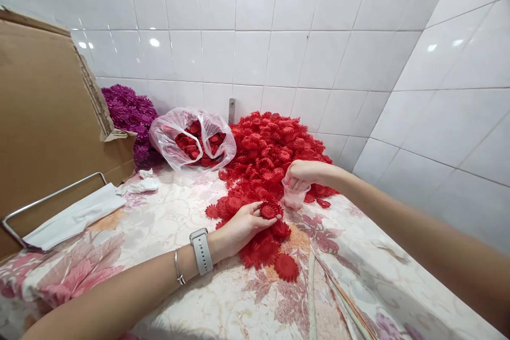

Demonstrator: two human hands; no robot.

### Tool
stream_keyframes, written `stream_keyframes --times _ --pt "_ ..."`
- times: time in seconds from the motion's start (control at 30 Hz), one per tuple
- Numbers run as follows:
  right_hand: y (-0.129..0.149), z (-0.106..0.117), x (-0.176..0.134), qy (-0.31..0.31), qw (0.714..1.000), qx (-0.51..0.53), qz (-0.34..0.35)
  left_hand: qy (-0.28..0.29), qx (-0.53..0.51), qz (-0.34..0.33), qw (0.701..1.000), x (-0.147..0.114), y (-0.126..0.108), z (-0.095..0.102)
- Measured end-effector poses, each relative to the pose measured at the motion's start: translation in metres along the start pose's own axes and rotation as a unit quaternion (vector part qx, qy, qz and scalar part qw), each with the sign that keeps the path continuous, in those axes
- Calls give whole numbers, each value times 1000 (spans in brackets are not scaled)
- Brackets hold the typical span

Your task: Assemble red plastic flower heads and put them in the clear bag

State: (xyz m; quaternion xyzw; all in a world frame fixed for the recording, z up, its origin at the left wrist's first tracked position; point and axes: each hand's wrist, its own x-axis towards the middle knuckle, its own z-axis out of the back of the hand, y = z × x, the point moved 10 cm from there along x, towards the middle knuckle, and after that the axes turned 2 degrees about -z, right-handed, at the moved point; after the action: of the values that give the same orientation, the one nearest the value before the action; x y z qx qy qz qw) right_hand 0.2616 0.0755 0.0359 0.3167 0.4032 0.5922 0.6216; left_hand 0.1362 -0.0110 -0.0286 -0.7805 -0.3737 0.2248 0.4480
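Observation:
My left hand [243, 227], with a watch and a bracelet on its wrist, holds a red fabric flower [271, 209] between thumb and fingers, its open face turned up. More loose red flowers [286, 266] lie under and in front of that hand. To the right, my right hand [303, 172] reaches down into a small clear plastic cup [294, 197]. Its fingertips are inside the cup, and I cannot make out what they touch there. A large heap of red flowers [274, 141] rises just behind both hands.
A clear plastic bag [171, 141] holding red flowers stands left of the heap. Purple flowers [129, 111] are piled behind a cardboard box [48, 111]. A metal frame with white paper [77, 218] lies at left. Thin stems [312, 297] lie on the flowered tablecloth [159, 287]. Tiled walls close the back and right.

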Motion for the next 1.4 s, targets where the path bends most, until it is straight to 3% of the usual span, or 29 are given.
stream_keyframes --times 0.1,0.2,0.33,0.43,0.5,0.63,0.8,0.93,1.1,1.2,1.3,1.4 --pt "0 0 -3 26 996 -49 -64 -2 -24 -3 1000 3 0 3" --pt "9 -2 -10 18 995 -71 -67 -1 -33 2 999 5 1 4" --pt "27 -25 -28 17 998 -66 -9 -3 -37 3 999 4 0 3" --pt "24 -59 -41 72 995 -69 4 -1 -27 -1 1000 3 -2 1" --pt "20 -71 -46 76 994 -74 18 13 -22 -6 1000 3 -4 -2" --pt "19 -71 -52 43 992 -92 72 8 -24 1 1000 3 -4 0" --pt "29 -78 -69 74 982 -116 127 24 -28 -2 999 4 -2 -1" --pt "42 -81 -77 31 957 -206 204 35 -35 -7 999 4 -2 -3" --pt "43 -85 -78 32 944 -247 217 28 -30 3 999 3 -1 -2" --pt "47 -69 -74 21 945 -253 206 15 -46 5 999 3 0 0" --pt "47 -26 -58 -74 936 -312 142 -6 -67 9 998 3 1 3" --pt "38 -9 -40 -67 934 -338 97 -5 -76 2 997 3 1 3"
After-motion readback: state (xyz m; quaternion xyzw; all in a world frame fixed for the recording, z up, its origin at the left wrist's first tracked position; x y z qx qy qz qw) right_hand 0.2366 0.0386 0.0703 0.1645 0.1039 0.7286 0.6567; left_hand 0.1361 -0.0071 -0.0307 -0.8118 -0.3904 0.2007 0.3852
